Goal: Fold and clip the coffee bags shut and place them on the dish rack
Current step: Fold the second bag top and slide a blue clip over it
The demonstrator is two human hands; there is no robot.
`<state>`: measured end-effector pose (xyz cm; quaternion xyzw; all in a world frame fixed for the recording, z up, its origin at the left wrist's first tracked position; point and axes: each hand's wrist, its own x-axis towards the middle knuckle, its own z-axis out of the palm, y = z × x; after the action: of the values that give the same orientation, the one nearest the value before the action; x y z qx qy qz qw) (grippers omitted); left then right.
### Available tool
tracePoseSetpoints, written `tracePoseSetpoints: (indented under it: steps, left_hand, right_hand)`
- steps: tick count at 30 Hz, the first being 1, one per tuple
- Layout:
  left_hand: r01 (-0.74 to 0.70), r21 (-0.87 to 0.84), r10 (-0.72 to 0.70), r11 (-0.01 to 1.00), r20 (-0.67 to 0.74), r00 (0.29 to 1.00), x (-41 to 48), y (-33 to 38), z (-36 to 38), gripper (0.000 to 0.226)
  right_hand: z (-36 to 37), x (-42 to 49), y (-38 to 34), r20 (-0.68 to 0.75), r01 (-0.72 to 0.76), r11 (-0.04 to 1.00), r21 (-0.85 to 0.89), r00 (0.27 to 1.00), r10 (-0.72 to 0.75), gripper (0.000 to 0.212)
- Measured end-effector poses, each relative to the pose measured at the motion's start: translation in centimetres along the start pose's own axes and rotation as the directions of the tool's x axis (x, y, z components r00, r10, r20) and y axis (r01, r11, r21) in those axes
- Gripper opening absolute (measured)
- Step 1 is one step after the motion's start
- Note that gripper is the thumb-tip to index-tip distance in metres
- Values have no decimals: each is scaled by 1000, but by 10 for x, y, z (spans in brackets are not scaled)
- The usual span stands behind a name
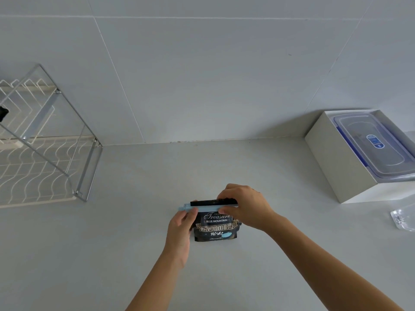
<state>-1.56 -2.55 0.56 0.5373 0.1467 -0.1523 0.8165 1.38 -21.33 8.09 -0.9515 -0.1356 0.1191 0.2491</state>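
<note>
A black coffee bag (215,227) with gold and white lettering stands upright on the grey counter, centre of view. A long light-blue clip (205,208) lies across the bag just under its folded black top edge. My left hand (180,230) pinches the clip's left end and the bag's left side. My right hand (244,206) is closed over the clip's right end and the bag's top corner. The white wire dish rack (45,153) with a metal frame stands at the far left; a small dark object (3,113) shows at its left edge.
A white box (332,158) holding a clear lidded plastic container (377,144) with blue latches sits at the back right. A crumpled clear plastic wrapper (403,218) lies at the right edge. A tiled wall rises behind the counter.
</note>
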Motion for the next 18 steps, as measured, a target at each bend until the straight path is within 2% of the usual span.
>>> tracePoseSetpoints:
  steps: [5,9,11,18]
  left_hand:
    - [-46,94,49,995,-33,998,-4,1,-1,42]
    - [-106,246,118,963,-38,992,-3,3,0,28]
    - [-122,258,142,958,-60,988,-4,3,1,18]
    - [-140,293,188,946,-143,972,-8,2,8,16]
  right_hand:
    - [-2,3,-14,86,54,997,-47,995,-50,27]
    - [12,16,-45,72,67,998,-5,995,-66,37]
    - [21,21,-54,32,56,998,-37,998,-55,33]
    - [33,23,-57,-75,-19,995,100,997,26,18]
